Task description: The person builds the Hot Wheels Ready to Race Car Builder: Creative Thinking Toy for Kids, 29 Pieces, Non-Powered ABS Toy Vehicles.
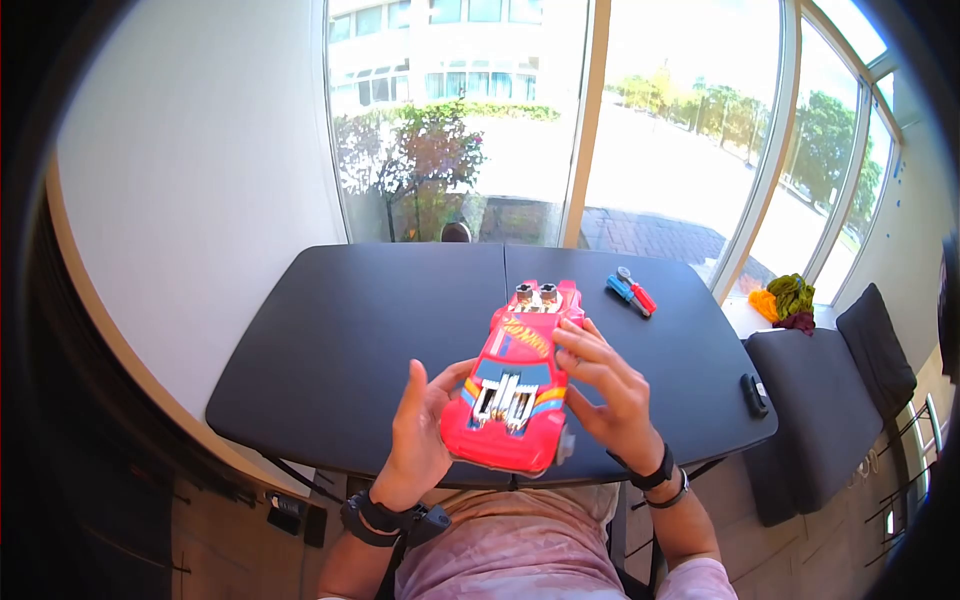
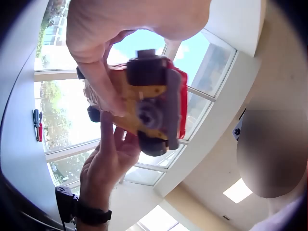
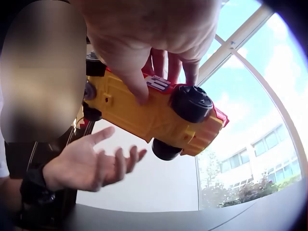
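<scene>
A red toy car (image 1: 515, 345) with chrome engine parts is held up over the table's near edge. My right hand (image 1: 612, 395) grips its right side; in the right wrist view the thumb presses the yellow underside (image 3: 137, 118) and the fingers reach round the red body. On the other side, my left hand (image 1: 415, 440) has its thumb raised and its fingers partly hidden by the car. The right wrist view shows that left hand (image 3: 84, 166) palm up, fingers loosely spread, beside and below the car. Black wheels and a round grey part (image 2: 150, 113) face the left wrist camera.
Blue and red tools (image 1: 632, 292) lie at the back right of the black table (image 1: 330, 340). A small black object (image 1: 754, 396) rests near its right edge. Beyond stand a dark padded seat (image 1: 815, 400) and colourful cloths (image 1: 792, 298). Tall windows are behind.
</scene>
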`<state>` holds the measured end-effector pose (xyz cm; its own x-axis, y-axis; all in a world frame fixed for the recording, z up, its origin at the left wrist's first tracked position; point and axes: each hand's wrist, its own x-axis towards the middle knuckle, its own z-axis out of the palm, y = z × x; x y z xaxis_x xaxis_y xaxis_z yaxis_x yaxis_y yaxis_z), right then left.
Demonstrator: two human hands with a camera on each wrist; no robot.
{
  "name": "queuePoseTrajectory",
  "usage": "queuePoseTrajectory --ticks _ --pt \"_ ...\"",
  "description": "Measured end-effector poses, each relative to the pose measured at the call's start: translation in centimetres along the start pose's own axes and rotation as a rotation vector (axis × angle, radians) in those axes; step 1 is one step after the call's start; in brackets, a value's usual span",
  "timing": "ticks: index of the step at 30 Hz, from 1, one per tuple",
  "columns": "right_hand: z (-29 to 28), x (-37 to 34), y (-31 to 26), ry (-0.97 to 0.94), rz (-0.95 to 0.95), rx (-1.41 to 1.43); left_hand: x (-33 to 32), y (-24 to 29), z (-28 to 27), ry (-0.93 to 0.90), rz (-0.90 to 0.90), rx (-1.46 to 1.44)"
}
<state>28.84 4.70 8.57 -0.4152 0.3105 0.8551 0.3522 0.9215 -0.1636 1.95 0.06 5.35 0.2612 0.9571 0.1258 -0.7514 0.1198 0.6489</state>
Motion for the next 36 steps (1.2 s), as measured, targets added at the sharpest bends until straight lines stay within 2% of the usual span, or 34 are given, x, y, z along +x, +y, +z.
queuePoseTrajectory --ticks 2,4,7,10,13,16,21,24,27,31,36 --pt "0.7 -0.3 0.1 -0.011 -0.002 -0.075 -0.1 -0.4 0.0 -0.039 0.042 0.272" --pt "0.9 0.0 -0.2 -0.001 0.042 -0.138 0.5 -0.6 -0.6 -0.036 0.037 0.254" --pt "1.0 -0.3 -0.4 0.111 0.326 -0.028 0.7 -1.1 -0.5 -0.003 0.085 0.304" --pt "1.2 -2.3 0.9 0.064 0.906 0.562 1.2 -1.4 -0.7 0.003 0.171 0.432" --pt "1.7 -2.6 -0.3 -0.083 1.068 0.915 1.9 -1.9 -1.6 -0.011 0.200 0.471" --pt "1.8 -3.0 -0.8 -0.144 0.954 0.740 1.9 -2.1 -2.0 -0.013 0.189 0.480" --pt "2.1 -3.1 -0.5 -0.052 0.924 0.828 1.9 -2.1 -1.8 -0.042 0.216 0.469" --pt "2.3 -2.9 -0.3 -0.026 0.899 0.788 2.6 -1.6 -2.5 -0.030 0.282 0.577" --pt "1.3 -1.4 0.6 -0.048 0.870 0.692 4.1 0.7 -1.7 -0.001 0.390 1.029" --pt "1.1 0.6 2.3 -0.110 0.846 0.598 7.3 2.7 -3.1 -0.049 0.325 1.060" --pt "3.9 0.1 7.7 -0.215 0.884 0.562 10.8 3.0 -4.2 -0.013 0.111 1.071"
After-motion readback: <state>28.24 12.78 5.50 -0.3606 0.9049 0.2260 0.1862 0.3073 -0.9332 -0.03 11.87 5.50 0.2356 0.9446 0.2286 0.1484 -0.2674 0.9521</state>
